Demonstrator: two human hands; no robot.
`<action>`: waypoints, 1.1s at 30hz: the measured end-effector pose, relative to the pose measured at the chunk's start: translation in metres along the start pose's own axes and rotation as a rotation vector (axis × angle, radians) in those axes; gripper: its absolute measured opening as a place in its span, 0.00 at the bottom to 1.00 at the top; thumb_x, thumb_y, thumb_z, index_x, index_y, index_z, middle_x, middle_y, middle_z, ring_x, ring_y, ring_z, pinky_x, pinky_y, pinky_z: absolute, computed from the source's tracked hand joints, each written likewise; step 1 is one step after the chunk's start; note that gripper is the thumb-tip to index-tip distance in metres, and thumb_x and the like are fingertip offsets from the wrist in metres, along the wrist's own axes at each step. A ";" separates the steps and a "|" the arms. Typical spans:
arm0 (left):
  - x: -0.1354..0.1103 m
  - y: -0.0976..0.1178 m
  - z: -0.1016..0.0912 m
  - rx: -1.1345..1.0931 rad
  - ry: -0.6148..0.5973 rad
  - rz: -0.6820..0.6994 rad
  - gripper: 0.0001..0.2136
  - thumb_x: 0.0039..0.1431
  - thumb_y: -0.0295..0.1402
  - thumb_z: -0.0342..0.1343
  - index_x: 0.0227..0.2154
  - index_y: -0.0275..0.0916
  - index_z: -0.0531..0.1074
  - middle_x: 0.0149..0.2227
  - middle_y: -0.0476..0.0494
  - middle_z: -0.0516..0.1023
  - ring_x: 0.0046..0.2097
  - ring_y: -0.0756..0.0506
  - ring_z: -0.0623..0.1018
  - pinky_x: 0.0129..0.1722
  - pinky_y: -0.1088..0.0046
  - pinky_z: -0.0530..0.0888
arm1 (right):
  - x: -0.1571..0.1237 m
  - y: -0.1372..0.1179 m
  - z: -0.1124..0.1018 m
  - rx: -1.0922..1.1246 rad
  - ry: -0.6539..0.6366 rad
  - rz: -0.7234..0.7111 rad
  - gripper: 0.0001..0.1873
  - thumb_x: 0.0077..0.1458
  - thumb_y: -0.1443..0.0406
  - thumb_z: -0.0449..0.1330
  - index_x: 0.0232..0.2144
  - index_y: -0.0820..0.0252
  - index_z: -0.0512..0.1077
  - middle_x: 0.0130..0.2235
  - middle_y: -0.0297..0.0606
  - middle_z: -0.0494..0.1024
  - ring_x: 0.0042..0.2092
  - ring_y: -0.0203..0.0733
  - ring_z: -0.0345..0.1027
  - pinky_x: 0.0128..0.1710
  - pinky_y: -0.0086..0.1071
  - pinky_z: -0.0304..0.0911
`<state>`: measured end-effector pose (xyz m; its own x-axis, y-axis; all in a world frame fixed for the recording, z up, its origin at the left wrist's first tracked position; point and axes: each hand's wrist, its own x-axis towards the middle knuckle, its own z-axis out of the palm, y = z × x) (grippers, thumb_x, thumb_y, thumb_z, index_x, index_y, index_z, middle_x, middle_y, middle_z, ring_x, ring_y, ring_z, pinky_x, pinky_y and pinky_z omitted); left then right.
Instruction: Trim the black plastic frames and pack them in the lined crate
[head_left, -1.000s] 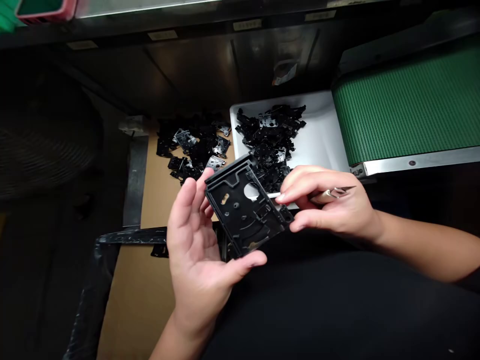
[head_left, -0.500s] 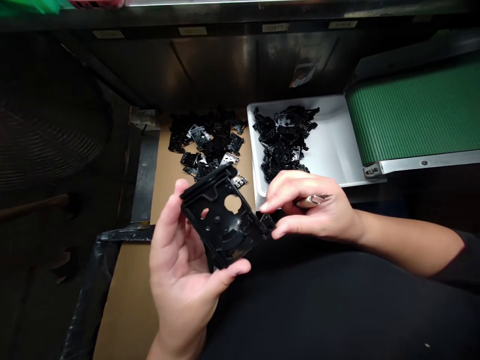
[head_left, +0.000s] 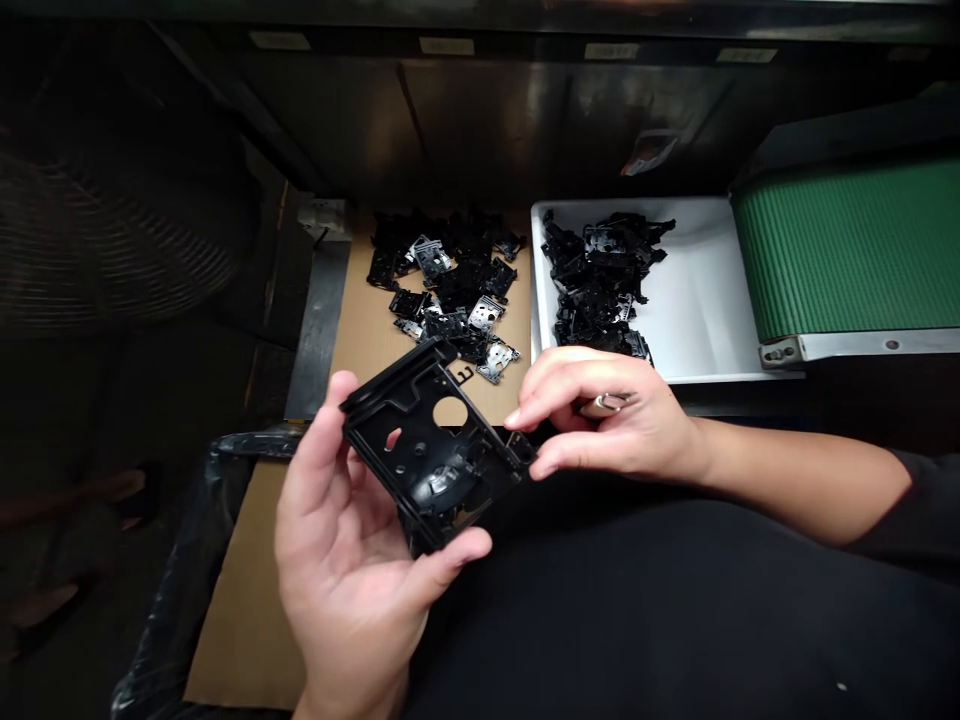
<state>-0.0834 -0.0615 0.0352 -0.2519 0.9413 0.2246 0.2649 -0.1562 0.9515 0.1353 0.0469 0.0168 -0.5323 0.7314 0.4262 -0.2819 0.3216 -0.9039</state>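
A flat black plastic frame (head_left: 420, 475) with a large round hole and several small holes is tilted up in front of me. My left hand (head_left: 352, 560) grips it by its left and lower edges, fingers behind and thumb at the bottom corner. At the frame's right corner, my right hand (head_left: 607, 415) pinches a small projecting end between thumb and forefinger. A pale, ring-like metal item (head_left: 606, 404) sits around one of its fingers. Behind the frame, several similar black parts (head_left: 457, 290) lie heaped on cardboard (head_left: 360, 320).
A white tray (head_left: 697, 290) to the right holds another heap of black parts (head_left: 600, 270). Beyond it is a green ribbed conveyor belt (head_left: 847, 250). A dark metal panel (head_left: 510, 120) stands behind. On the left are a fan grille (head_left: 112, 240) and a plastic-lined bin (head_left: 180, 560).
The view has shifted, so the heaps and tray appear farther right. Both hands keep their hold on the frame, which sits slightly lower and farther left in the picture.
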 end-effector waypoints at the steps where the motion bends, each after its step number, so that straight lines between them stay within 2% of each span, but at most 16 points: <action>1: -0.001 -0.001 -0.002 0.007 0.012 -0.002 0.49 0.44 0.38 0.81 0.70 0.60 0.66 0.76 0.56 0.62 0.79 0.34 0.54 0.71 0.59 0.72 | 0.002 0.002 0.002 0.004 -0.006 0.003 0.15 0.56 0.67 0.77 0.45 0.64 0.83 0.38 0.37 0.80 0.33 0.30 0.67 0.25 0.23 0.63; 4: -0.002 -0.004 -0.010 0.022 0.049 -0.006 0.50 0.42 0.38 0.82 0.70 0.60 0.67 0.76 0.54 0.62 0.79 0.32 0.54 0.71 0.55 0.72 | 0.008 0.006 0.010 0.038 -0.025 0.017 0.15 0.56 0.67 0.77 0.45 0.65 0.83 0.38 0.37 0.80 0.32 0.30 0.67 0.24 0.22 0.62; 10: -0.010 -0.007 -0.027 0.017 0.100 -0.010 0.51 0.42 0.34 0.82 0.70 0.56 0.66 0.76 0.52 0.63 0.79 0.33 0.56 0.71 0.59 0.73 | 0.022 0.014 0.027 0.073 -0.077 0.032 0.15 0.55 0.68 0.77 0.45 0.64 0.83 0.38 0.37 0.80 0.31 0.29 0.66 0.25 0.23 0.63; 14: -0.017 -0.011 -0.040 0.009 0.124 -0.002 0.51 0.44 0.30 0.81 0.71 0.54 0.65 0.77 0.50 0.61 0.80 0.34 0.52 0.73 0.58 0.69 | 0.030 0.020 0.042 0.095 -0.102 0.029 0.15 0.55 0.68 0.78 0.44 0.65 0.83 0.38 0.37 0.80 0.33 0.30 0.69 0.25 0.23 0.63; 17: -0.023 -0.017 -0.053 0.028 0.137 0.002 0.51 0.45 0.30 0.80 0.72 0.57 0.63 0.79 0.49 0.55 0.80 0.32 0.51 0.73 0.55 0.69 | 0.036 0.024 0.053 0.094 -0.129 0.032 0.14 0.55 0.68 0.77 0.44 0.65 0.83 0.37 0.38 0.80 0.34 0.32 0.71 0.25 0.23 0.63; 20: -0.031 -0.025 -0.064 0.052 0.188 -0.085 0.51 0.48 0.31 0.79 0.72 0.60 0.60 0.79 0.48 0.54 0.78 0.33 0.58 0.71 0.55 0.71 | 0.042 0.030 0.064 0.052 -0.170 0.065 0.13 0.58 0.67 0.76 0.45 0.64 0.83 0.37 0.38 0.81 0.33 0.32 0.72 0.25 0.23 0.64; 22: -0.036 -0.032 -0.067 -0.024 0.204 -0.194 0.50 0.53 0.35 0.76 0.75 0.60 0.56 0.76 0.44 0.60 0.75 0.35 0.65 0.69 0.56 0.73 | 0.046 0.037 0.073 -0.006 -0.209 0.047 0.13 0.59 0.66 0.75 0.46 0.63 0.82 0.37 0.39 0.82 0.35 0.34 0.74 0.28 0.24 0.68; 24: -0.042 -0.042 -0.067 -0.195 0.200 -0.316 0.48 0.59 0.42 0.71 0.76 0.59 0.50 0.73 0.40 0.67 0.71 0.35 0.72 0.68 0.55 0.75 | 0.048 0.048 0.086 -0.064 -0.271 -0.018 0.13 0.61 0.66 0.73 0.48 0.63 0.81 0.39 0.42 0.84 0.39 0.38 0.77 0.36 0.29 0.74; 26: -0.052 -0.060 -0.064 -0.361 0.242 -0.470 0.42 0.64 0.47 0.66 0.76 0.59 0.51 0.69 0.39 0.72 0.68 0.37 0.75 0.67 0.55 0.76 | 0.047 0.064 0.104 -0.108 -0.386 -0.072 0.13 0.65 0.65 0.70 0.50 0.64 0.80 0.42 0.46 0.84 0.42 0.40 0.79 0.43 0.32 0.76; 29: -0.070 -0.105 -0.065 -0.411 0.402 -0.715 0.27 0.66 0.50 0.62 0.66 0.53 0.68 0.62 0.39 0.78 0.64 0.38 0.79 0.64 0.55 0.78 | 0.042 0.094 0.138 -0.219 -0.618 -0.022 0.15 0.69 0.64 0.66 0.54 0.66 0.77 0.47 0.50 0.83 0.48 0.43 0.80 0.47 0.33 0.77; 31: -0.083 -0.149 -0.080 -0.353 0.474 -0.790 0.22 0.66 0.51 0.61 0.57 0.45 0.74 0.60 0.36 0.80 0.63 0.36 0.80 0.63 0.53 0.78 | 0.038 0.113 0.161 -0.322 -0.734 0.087 0.16 0.69 0.64 0.64 0.56 0.66 0.77 0.48 0.49 0.82 0.48 0.45 0.80 0.47 0.34 0.77; 33: -0.092 -0.202 -0.112 -0.245 0.551 -0.841 0.22 0.67 0.48 0.62 0.57 0.43 0.73 0.61 0.34 0.79 0.62 0.36 0.80 0.63 0.52 0.77 | 0.034 0.129 0.180 -0.384 -0.778 0.224 0.17 0.69 0.64 0.64 0.56 0.64 0.77 0.47 0.48 0.82 0.45 0.45 0.80 0.45 0.34 0.76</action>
<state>-0.2180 -0.1499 -0.1542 -0.6757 0.5162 -0.5263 -0.3748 0.3741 0.8482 -0.0627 0.0052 -0.0795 -0.9728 0.2313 0.0152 0.1058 0.5011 -0.8589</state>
